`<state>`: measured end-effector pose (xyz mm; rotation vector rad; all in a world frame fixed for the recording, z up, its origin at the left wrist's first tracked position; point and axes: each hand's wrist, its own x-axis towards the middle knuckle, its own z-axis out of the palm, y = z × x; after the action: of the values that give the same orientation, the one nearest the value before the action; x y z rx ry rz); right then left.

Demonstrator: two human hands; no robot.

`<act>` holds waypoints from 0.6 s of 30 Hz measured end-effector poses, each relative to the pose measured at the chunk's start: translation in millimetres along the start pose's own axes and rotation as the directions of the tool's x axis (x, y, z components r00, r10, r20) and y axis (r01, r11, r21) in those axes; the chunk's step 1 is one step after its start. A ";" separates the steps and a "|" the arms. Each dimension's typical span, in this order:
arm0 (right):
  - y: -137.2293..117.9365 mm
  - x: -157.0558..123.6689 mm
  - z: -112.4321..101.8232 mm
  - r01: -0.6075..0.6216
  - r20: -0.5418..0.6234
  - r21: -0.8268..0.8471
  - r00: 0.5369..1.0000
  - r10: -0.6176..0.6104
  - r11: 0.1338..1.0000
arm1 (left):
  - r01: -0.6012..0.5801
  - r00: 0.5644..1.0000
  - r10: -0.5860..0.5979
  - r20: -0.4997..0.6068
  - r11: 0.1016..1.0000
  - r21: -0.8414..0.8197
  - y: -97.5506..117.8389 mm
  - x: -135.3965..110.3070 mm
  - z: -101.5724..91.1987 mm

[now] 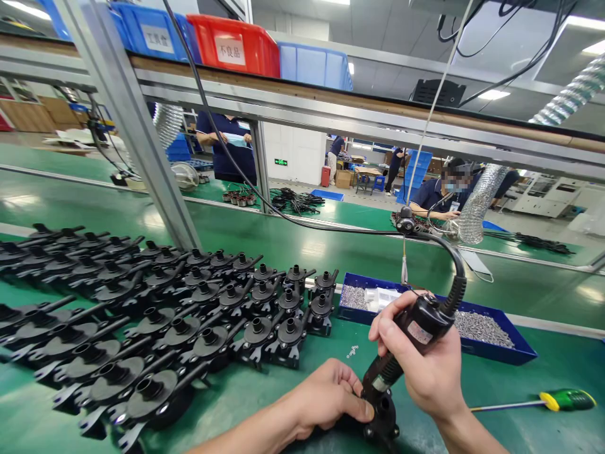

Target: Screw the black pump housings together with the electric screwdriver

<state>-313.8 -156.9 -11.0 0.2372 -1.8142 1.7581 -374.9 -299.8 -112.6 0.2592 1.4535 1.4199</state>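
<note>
My right hand [425,366] is wrapped round a black electric screwdriver [411,337] whose tip points down onto a black pump housing [380,419] on the green table. A curled black cable runs up from the tool's top. My left hand [326,397] is closed on the left side of that same housing and holds it steady against the mat. A few loose screws [352,351] lie just beyond my left hand.
Rows of several black pump housings [189,315] fill the left half of the table. A blue tray [496,353] holds screws behind my hands. A green-handled screwdriver [562,399] lies at the right. Other people work across the line; blue and red bins sit overhead.
</note>
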 end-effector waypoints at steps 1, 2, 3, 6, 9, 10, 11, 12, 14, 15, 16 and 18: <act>-1.8 0.0 0.3 -0.005 0.006 0.002 1.000 0.005 1.000 | 0.001 1.000 -0.001 -0.003 1.000 0.001 -0.2 0.4 0.2; -3.5 0.0 0.6 -0.015 0.007 0.003 1.000 0.015 1.000 | 0.001 1.000 -0.001 -0.006 1.000 0.002 -0.5 0.7 0.5; -4.8 0.1 0.9 -0.028 0.004 0.004 1.000 0.028 1.000 | 0.002 1.000 -0.002 -0.009 1.000 0.001 -0.7 1.0 0.7; -4.4 1.6 -0.3 -0.066 0.003 0.012 0.998 0.066 0.998 | 0.002 1.000 -0.002 -0.009 1.000 0.001 -1.6 1.6 0.6; 1.7 5.1 -4.4 -0.055 0.156 0.166 0.987 0.029 0.985 | -0.006 1.000 0.006 -0.008 1.000 0.013 -1.4 1.2 0.0; 4.0 6.1 -5.6 -0.055 0.229 0.239 0.973 -0.001 0.969 | -0.008 1.000 0.008 -0.005 1.000 0.015 -1.0 0.8 -0.1; 5.9 6.6 -6.2 -0.063 0.280 0.291 0.960 -0.022 0.955 | -0.010 1.000 0.010 -0.001 1.000 0.015 -0.4 0.3 -0.1; 7.2 6.6 -6.1 -0.070 0.290 0.304 0.957 -0.022 0.950 | -0.011 1.000 0.011 0.002 1.000 0.016 0.2 -0.1 0.0; 8.1 4.8 -3.3 -0.080 0.196 0.223 0.980 0.036 0.972 | -0.009 1.000 0.009 0.001 1.000 0.015 1.2 -0.6 0.3; 7.8 3.3 -1.1 -0.087 0.122 0.164 0.990 0.067 0.983 | -0.010 1.000 0.010 -0.001 1.000 0.018 1.4 -0.7 0.4; 7.5 1.6 1.4 -0.095 0.057 0.118 0.994 0.089 0.988 | -0.011 1.000 0.011 -0.004 1.000 0.023 1.3 -0.6 0.5; 7.5 -1.4 5.5 -0.081 0.012 0.085 0.997 0.080 0.993 | -0.012 1.000 0.012 -0.009 0.999 0.041 0.4 -0.3 0.2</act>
<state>-318.2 -161.7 -17.8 0.2087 -1.7795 1.8954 -374.8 -299.8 -112.0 0.2880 1.4917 1.4041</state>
